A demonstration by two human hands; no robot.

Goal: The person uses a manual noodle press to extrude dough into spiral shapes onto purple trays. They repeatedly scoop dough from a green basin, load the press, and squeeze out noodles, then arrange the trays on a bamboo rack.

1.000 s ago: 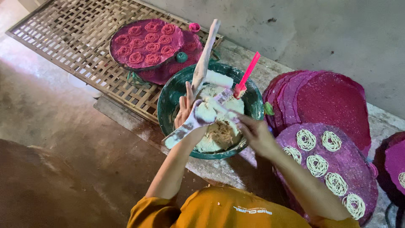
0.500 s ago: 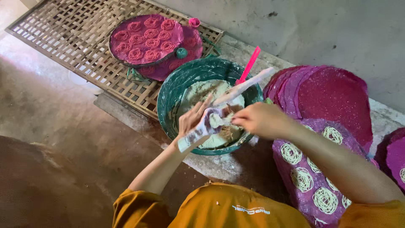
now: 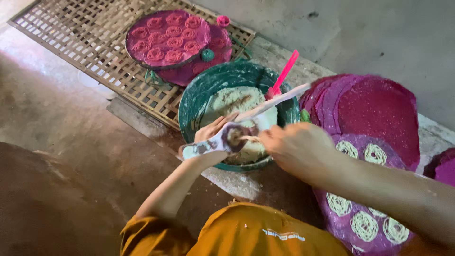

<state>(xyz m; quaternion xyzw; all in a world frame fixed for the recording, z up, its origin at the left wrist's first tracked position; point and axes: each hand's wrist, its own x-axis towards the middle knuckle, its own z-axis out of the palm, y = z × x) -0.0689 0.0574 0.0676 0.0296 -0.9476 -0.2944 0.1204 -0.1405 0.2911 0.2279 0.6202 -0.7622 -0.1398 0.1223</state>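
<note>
Over the green bowl [image 3: 199,95], both hands work one tool. Left hand [image 3: 213,132] clenches a long white dough-smeared press [image 3: 227,137], holding it level across the bowl so its open cup faces up; any spill would drop back into the bowl. Right hand [image 3: 298,149] sits just right of that grip, fingertips pinched at the cup, apparently packing dough [image 3: 234,99] in; whether it holds a lump I cannot tell, fingers hide it. Press handle runs up and right from the grip, past the bowl rim. Pink spatula [image 3: 284,73] stands in the dough beyond the hands, leaning on the far rim, within reach. Right of the right hand: purple mats [image 3: 379,109] stacked, the nearest carrying pale noodle coils [image 3: 374,154]. Beyond the bowl: round tray [image 3: 166,38] of pink coils on a bamboo lattice [image 3: 71,38], likely for airflow. All on the floor.
</note>
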